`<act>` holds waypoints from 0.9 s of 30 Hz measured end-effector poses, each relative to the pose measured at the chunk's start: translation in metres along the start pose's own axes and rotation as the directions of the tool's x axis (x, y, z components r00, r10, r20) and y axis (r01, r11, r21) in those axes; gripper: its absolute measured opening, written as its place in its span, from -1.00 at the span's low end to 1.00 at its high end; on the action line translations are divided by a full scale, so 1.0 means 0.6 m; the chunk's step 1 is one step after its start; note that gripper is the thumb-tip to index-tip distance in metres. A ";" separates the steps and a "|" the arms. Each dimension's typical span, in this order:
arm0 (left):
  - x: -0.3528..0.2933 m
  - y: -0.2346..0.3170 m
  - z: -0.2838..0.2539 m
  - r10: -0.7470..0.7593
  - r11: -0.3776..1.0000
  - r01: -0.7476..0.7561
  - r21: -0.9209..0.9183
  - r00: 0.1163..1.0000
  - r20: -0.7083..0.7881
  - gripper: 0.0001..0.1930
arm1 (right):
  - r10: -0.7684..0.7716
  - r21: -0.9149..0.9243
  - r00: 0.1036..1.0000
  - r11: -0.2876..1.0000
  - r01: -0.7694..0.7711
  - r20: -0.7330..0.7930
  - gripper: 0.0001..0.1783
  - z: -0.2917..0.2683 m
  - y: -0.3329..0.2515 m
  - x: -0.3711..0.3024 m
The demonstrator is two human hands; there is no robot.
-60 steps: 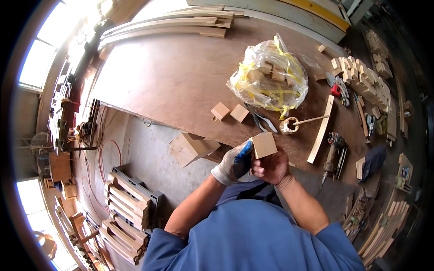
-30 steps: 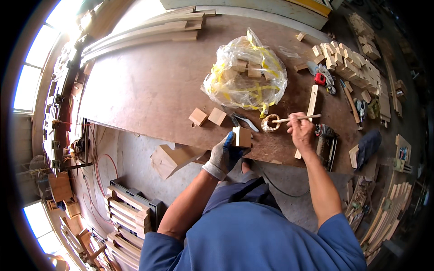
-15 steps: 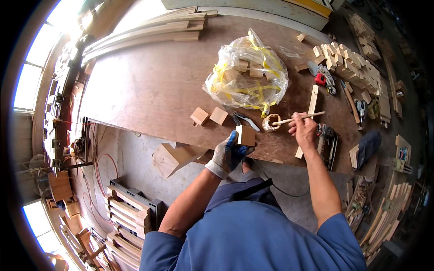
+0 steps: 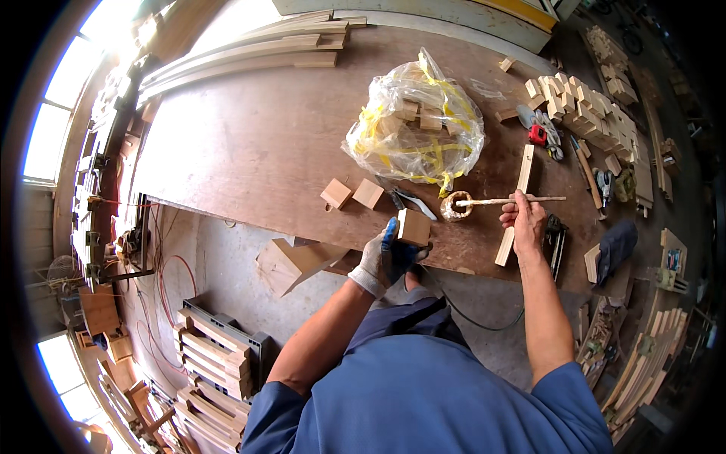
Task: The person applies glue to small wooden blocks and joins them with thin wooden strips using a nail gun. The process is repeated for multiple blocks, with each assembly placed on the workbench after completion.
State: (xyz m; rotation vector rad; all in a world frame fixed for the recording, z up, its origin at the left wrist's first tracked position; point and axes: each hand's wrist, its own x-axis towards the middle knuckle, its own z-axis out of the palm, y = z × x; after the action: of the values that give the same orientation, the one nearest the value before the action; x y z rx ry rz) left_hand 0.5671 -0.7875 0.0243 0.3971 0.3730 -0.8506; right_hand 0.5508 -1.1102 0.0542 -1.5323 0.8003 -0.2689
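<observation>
- A pale wooden block (image 4: 414,228) is being held at the near edge of the brown surface (image 4: 265,129), just in front of some pliers (image 4: 414,203).
- It is being gripped by the left hand (image 4: 382,259), gloved in grey and blue, its fingers curled about the block.
- A thin stick (image 4: 484,202) is being pinched between thumb and fingertips of the bare right hand (image 4: 525,223), the other fingers being held loosely bent.
- The stick's left end is being held at the mouth of a small round pot (image 4: 448,215); whether anything inside is being touched cannot be told.
- A wood strip (image 4: 525,170) is being partly covered by the right hand.
- Two more blocks (image 4: 368,194) are being carried by the surface, left of the pliers.
- Farther back, wood pieces are being enclosed by a clear plastic bag (image 4: 393,155) with yellow bands.
- Stacked blocks (image 4: 597,113) are being borne at the right, long slats (image 4: 265,58) at the far left.
</observation>
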 end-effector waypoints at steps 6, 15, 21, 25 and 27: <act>0.002 0.002 0.004 -0.032 0.999 0.033 0.014 0.999 -0.042 -0.33 | 0.018 -0.009 0.998 1.000 -0.018 0.056 -0.60 0.007 0.008 -0.015; 0.005 0.000 0.006 -0.075 0.992 0.073 -0.101 0.997 -0.016 -0.35 | -0.011 0.343 0.965 0.936 -0.084 0.263 -0.73 -0.005 -0.085 -0.083; 0.002 -0.003 0.003 -0.053 0.998 0.052 0.022 0.999 0.009 -0.30 | -0.096 0.179 0.930 0.983 0.034 0.354 -0.71 0.052 -0.102 -0.149; -0.006 0.000 0.010 -0.046 0.999 0.046 0.016 0.999 -0.001 -0.31 | -0.125 0.151 0.930 0.986 0.076 0.347 -0.69 0.061 -0.095 -0.154; -0.008 -0.001 0.009 -0.031 0.999 0.030 0.022 0.999 0.018 -0.32 | -0.146 0.146 0.936 0.984 0.104 0.319 -0.68 0.067 -0.098 -0.156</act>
State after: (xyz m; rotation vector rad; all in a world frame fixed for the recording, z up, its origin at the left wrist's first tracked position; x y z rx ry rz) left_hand 0.5644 -0.7875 0.0310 0.4042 0.3535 -0.8881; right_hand 0.5262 -1.0244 0.1308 -1.4596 0.4141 -0.1477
